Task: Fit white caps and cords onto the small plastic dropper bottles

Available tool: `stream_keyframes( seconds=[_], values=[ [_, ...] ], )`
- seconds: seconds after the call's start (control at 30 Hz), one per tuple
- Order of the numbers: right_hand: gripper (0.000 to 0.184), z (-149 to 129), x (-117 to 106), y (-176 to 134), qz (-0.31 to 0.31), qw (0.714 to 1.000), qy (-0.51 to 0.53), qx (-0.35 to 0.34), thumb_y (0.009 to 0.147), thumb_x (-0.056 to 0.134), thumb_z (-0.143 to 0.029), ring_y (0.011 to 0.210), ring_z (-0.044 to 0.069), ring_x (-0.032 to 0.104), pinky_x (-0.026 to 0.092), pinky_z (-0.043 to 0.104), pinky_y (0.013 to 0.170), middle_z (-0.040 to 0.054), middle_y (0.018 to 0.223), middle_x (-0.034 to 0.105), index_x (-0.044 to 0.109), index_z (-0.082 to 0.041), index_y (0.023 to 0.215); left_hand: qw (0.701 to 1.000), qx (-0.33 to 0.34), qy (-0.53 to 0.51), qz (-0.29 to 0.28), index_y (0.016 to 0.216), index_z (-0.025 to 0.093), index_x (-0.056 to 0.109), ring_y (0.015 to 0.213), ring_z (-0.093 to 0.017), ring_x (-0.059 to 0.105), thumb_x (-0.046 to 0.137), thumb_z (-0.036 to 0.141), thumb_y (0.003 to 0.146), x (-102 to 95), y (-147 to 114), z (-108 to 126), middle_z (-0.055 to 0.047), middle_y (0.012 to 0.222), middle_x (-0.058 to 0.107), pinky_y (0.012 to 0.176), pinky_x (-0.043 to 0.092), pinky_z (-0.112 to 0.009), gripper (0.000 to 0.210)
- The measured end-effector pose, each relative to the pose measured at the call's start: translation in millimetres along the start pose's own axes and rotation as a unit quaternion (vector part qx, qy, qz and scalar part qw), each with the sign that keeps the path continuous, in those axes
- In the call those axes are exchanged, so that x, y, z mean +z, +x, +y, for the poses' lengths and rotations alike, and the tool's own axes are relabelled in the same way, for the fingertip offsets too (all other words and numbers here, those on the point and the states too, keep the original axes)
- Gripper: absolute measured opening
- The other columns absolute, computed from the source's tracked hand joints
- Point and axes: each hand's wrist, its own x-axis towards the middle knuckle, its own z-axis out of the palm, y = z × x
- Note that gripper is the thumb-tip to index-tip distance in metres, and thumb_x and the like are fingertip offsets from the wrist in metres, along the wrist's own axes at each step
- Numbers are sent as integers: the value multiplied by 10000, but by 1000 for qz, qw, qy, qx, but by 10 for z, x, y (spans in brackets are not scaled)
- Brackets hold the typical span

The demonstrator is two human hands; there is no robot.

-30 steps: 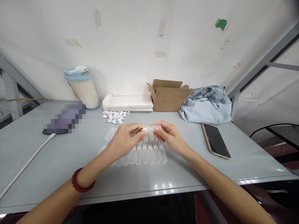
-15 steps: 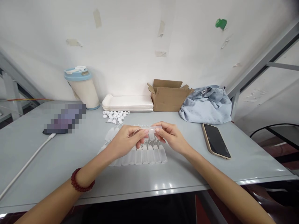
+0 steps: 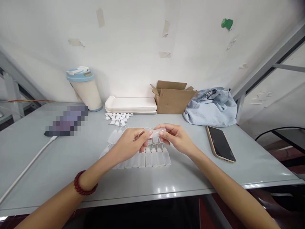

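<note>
A small translucent squeeze bottle [image 3: 159,131] lies sideways in the air between my hands. My left hand [image 3: 134,141] pinches its neck end, where a thin looped strap shows beside the fingers. Around the bottle's base end, the fingers of my right hand [image 3: 175,138] are closed. Below on the table, a row of similar bottles [image 3: 149,158] lies side by side with strap loops at their tops. Another row of bottles [image 3: 111,136] behind is partly covered by my left hand. Small white caps [image 3: 118,118] sit in a loose pile beyond.
Against the wall stand a cream tumbler [image 3: 87,92], a stack of white trays [image 3: 131,106], an open cardboard box [image 3: 175,101] and a bundle of light-blue cloth [image 3: 212,109]. A phone [image 3: 220,143] lies at right; a blurred-out device [image 3: 68,121] with a white cable [image 3: 28,168] is at left.
The bottle is tilted slightly more, its right end higher, and my fingers have shifted a little on it. The rows of bottles and the caps stay in place.
</note>
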Motion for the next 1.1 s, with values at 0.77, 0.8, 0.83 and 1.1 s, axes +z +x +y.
stream_keyframes(
  seconds=[0.77, 0.8, 0.83, 1.1],
  values=[
    [462, 70, 91, 43, 38, 994, 78, 67, 817, 581, -532, 389, 50, 343, 253, 220, 405, -68, 501, 360, 410, -178, 574, 887, 287, 342, 120, 825, 154, 560, 565, -130, 500, 389, 289, 963, 46, 26, -171, -17, 673, 578, 516, 356, -241, 259],
    [436, 72, 85, 41, 38, 995, 77, 56, 819, 583, -526, 397, 54, 357, 267, 220, 411, -65, 510, 378, 450, -171, 602, 913, 251, 303, 110, 828, 161, 571, 573, -126, 510, 408, 323, 956, 38, 29, -147, -10, 672, 586, 528, 370, -233, 263],
    [406, 74, 80, 39, 39, 996, 72, 43, 822, 583, -519, 407, 59, 374, 285, 221, 419, -62, 520, 398, 496, -164, 645, 935, 215, 266, 97, 828, 168, 582, 583, -125, 522, 419, 350, 950, 29, 30, -121, -5, 672, 595, 538, 381, -227, 274],
    [371, 75, 82, 18, 37, 998, 51, 2, 835, 567, -517, 435, 78, 420, 349, 231, 444, -54, 540, 457, 602, -149, 862, 987, 88, 131, 4, 598, 179, 495, 516, -113, 507, 401, 393, 937, 11, 3, -3, 22, 539, 565, 538, 377, -224, 412]
  ],
)
